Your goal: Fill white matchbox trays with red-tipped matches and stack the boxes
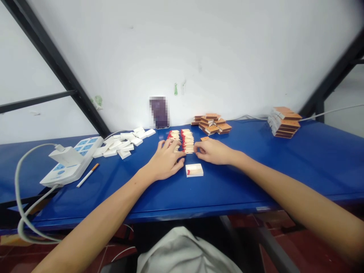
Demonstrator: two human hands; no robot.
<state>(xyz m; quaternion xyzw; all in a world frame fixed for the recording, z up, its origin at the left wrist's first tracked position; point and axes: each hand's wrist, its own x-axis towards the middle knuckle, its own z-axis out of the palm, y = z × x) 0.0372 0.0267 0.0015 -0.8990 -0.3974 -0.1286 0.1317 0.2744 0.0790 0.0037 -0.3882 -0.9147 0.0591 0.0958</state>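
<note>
Two side-by-side piles of red-tipped matches lie on the blue table, a left pile [174, 134] and a right pile [187, 138]. My left hand [166, 159] rests over the near part of the left pile, fingers spread and thumb reaching toward the right pile's near end. At the right pile's plain wooden ends is my right hand [212, 151], its fingers curled in; what they grip, if anything, is hidden. Just in front of both hands sits a white matchbox tray [196, 173] with a few matches inside. Behind my right hand an orange matchbox piece [204, 138] partly shows.
White matchbox trays [121, 144] lie heaped at left, beside a power strip [82, 159] with a plugged adapter and a cigarette [88, 175]. Orange-brown matchboxes [213, 123] are piled at the back; another stack [284, 122] stands right. A blurred phone-like object [160, 112] leans on the wall.
</note>
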